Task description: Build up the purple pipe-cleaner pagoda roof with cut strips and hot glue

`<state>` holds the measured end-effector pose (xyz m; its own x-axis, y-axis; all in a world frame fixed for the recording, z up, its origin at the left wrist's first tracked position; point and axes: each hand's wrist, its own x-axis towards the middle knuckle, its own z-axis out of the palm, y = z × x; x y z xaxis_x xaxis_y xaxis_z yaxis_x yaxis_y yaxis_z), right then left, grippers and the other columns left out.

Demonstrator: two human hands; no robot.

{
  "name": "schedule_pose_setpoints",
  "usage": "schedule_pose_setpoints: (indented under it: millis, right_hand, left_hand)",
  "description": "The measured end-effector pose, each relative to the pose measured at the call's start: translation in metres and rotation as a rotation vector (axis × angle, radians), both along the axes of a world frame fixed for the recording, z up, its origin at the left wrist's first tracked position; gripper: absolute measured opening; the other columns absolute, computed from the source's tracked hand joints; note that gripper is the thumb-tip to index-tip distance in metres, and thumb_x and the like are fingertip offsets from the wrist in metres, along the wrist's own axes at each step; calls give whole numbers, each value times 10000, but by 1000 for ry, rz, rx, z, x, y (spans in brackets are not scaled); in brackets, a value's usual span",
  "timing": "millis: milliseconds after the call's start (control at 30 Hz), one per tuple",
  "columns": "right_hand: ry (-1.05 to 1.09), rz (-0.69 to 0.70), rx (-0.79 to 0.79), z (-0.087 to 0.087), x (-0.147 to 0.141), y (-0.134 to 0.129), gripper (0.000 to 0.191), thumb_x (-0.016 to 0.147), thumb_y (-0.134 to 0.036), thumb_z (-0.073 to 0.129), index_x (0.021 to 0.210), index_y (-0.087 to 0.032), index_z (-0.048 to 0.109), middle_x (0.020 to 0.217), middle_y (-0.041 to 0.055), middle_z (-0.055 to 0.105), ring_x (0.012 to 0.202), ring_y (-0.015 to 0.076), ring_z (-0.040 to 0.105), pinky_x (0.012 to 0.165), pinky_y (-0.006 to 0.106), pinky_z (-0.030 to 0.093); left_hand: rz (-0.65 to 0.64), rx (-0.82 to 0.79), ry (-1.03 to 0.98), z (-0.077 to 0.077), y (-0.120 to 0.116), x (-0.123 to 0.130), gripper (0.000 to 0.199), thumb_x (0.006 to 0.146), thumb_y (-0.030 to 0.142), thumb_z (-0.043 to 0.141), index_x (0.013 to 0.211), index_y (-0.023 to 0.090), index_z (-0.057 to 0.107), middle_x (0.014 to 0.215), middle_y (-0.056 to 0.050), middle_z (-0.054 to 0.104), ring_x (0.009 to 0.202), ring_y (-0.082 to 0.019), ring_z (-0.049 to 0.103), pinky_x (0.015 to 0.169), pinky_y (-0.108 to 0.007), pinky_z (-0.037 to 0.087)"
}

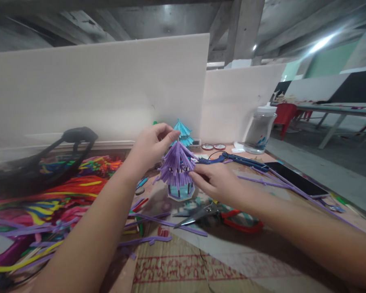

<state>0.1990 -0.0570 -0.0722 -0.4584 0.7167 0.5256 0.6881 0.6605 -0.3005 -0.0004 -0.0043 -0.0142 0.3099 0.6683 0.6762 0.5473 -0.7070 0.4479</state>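
A small purple pagoda model (pixel 178 177) with two tiers of strip roofing stands upright on a pale base in the middle of the table. At its pointed top, my left hand (pixel 155 144) has thumb and fingers pinched together around the tip. My right hand (pixel 215 181) pinches the right edge of the roof between the two tiers. Directly behind stands a blue tiered model (pixel 183 132), partly hidden. In front lie scissors with red handles (pixel 240 221), blades apart and pointing left.
Coloured strips (pixel 79 185) pile up at the left below a black blurred object (pixel 79 136). To the right are a phone (pixel 295 179), a blue tool (pixel 245 160) and a clear bottle (pixel 259 130). White boards (pixel 97 89) rise behind.
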Motion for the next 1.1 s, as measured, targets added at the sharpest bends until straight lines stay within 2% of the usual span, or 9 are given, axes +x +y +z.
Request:
schedule_pose_setpoints:
  millis: [67, 133, 200, 333, 467, 733, 1100]
  right_hand:
    - [-78, -31, 37, -3, 0, 0, 341, 956, -317, 449, 650, -180, 511, 558, -30, 448, 515, 90, 333, 540, 278, 191]
    - [-117, -65, 38, -6, -1, 1, 345, 953, -317, 455, 643, -179, 517, 556, -26, 450, 517, 93, 323, 541, 285, 176]
    - [-140, -87, 18, -7, -1, 3, 349, 954, -321, 456, 644, -178, 529, 558, -20, 466, 517, 95, 325, 541, 289, 172]
    - [-182, -109, -17, -10, -3, 4, 353, 955, -325, 457, 655, -178, 569, 565, -5, 516, 506, 99, 319, 538, 300, 163]
    - [-219, -140, -21, -10, -5, 3, 375, 964, -334, 445, 664, -173, 604, 569, 9, 548, 501, 105, 307, 538, 306, 155]
    - [-211, -142, -56, -7, -5, 3, 374, 950, -312, 460, 632, -173, 600, 530, -3, 519, 474, 95, 276, 535, 309, 147]
    - [-165, -106, -132, -13, -8, 2, 364, 935, -316, 494, 620, -183, 619, 500, -15, 485, 466, 99, 291, 540, 317, 152]
  left_hand:
    - [28, 4, -27, -4, 8, -3, 342, 908, 467, 553, 968, 151, 670, 868, -41, 683, 782, -167, 609, 696, -274, 436]
    - [-4, -49, -3, -8, 15, -4, 409, 896, 478, 569, 1130, 154, 656, 1038, -74, 702, 905, -193, 631, 781, -294, 456]
    - [-53, -121, 29, -12, 20, -4, 436, 891, 481, 570, 1173, 159, 651, 1125, -88, 698, 962, -206, 634, 816, -305, 463]
    - [-104, -187, 52, -15, 22, -1, 326, 890, 423, 564, 1011, 146, 686, 1006, -70, 717, 850, -186, 637, 726, -279, 467]
    - [-79, -119, 2, -15, 19, 4, 252, 885, 372, 572, 937, 145, 666, 903, -49, 703, 806, -167, 624, 711, -264, 457]
    - [-8, -81, 33, -14, 13, 9, 252, 891, 376, 563, 926, 146, 660, 873, -40, 689, 786, -165, 609, 708, -271, 442]
    - [3, -54, 88, -11, 10, 7, 247, 889, 382, 551, 903, 159, 655, 855, -37, 688, 769, -169, 600, 694, -280, 436]
